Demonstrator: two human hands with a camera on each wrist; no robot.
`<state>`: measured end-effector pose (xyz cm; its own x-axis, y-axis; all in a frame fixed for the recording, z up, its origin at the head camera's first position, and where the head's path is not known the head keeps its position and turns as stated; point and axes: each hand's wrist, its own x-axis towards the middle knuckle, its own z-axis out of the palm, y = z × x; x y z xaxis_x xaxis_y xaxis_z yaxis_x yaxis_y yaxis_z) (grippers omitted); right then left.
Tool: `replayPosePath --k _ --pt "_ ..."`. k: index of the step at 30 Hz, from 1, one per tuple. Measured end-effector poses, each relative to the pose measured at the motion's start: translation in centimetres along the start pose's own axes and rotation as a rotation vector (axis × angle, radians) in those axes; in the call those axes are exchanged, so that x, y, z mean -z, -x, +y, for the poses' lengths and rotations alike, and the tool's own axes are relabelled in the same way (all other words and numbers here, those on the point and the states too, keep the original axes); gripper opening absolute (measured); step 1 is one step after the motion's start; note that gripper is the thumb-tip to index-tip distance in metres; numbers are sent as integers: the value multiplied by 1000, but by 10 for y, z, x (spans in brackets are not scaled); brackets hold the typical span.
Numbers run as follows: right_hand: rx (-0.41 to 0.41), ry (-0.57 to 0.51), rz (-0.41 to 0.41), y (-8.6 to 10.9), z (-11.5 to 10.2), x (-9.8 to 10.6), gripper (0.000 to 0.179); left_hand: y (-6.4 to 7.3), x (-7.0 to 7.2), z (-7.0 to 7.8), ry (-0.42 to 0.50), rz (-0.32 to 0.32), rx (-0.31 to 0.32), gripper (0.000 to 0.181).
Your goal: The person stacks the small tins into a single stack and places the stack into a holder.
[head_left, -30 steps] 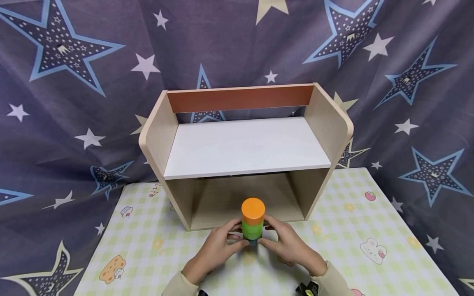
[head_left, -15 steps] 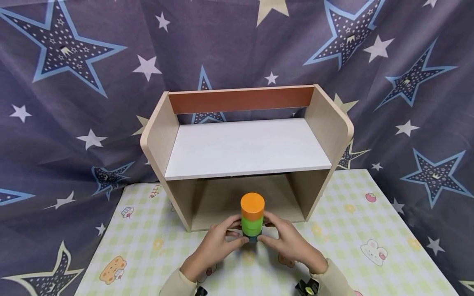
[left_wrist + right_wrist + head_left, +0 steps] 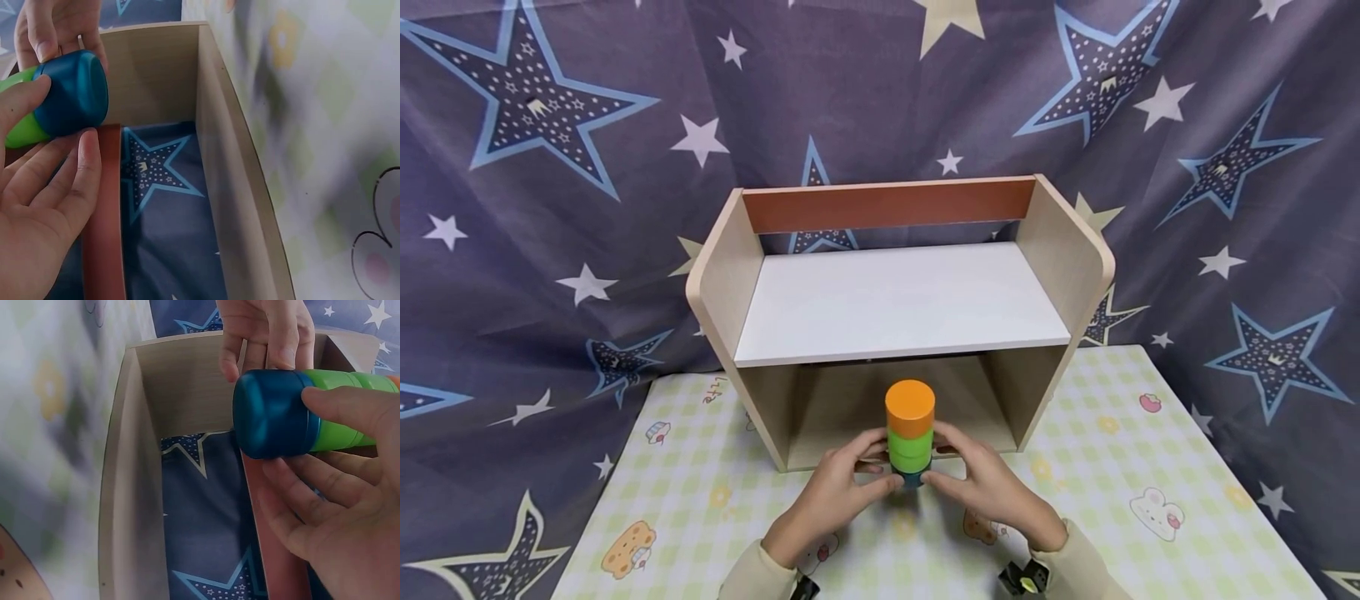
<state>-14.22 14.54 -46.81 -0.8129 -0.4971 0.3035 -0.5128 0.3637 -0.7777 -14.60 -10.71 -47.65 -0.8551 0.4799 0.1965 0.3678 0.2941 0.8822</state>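
Note:
Both hands hold one upright cylinder (image 3: 910, 425) in front of the shelf unit (image 3: 901, 304). It has an orange top, a ridged green middle and a dark blue base (image 3: 75, 94); whether it is a bottle or stacked pieces cannot be told. The left hand (image 3: 846, 492) grips its left side, thumb at the seam of green and blue. From the right, the right hand (image 3: 981, 487) grips it likewise, thumb in front and fingers behind. In the right wrist view the blue base (image 3: 275, 412) shows bare underneath, off the tablecloth.
The wooden unit has a white upper shelf (image 3: 902, 296), an open lower compartment (image 3: 850, 408) and a red-brown back rail (image 3: 887, 206). A green checked tablecloth (image 3: 1097, 467) with cartoon prints covers the table. Behind hangs a dark star-patterned cloth (image 3: 880, 92).
The cylinder has risen slightly, and both hands have come up with it. Their grip looks the same. The shelf unit sits a few pixels lower in the view.

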Motion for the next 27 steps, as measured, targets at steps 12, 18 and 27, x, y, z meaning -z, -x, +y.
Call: replayPosePath --k 12,18,27 --pt "54 4 17 -5 -7 7 64 -3 5 11 -19 43 -20 58" --pt "92 -10 33 -10 -12 12 64 -6 9 18 -27 59 -27 57" --pt "141 -8 49 -13 -16 18 64 -10 13 24 -21 54 -46 57"
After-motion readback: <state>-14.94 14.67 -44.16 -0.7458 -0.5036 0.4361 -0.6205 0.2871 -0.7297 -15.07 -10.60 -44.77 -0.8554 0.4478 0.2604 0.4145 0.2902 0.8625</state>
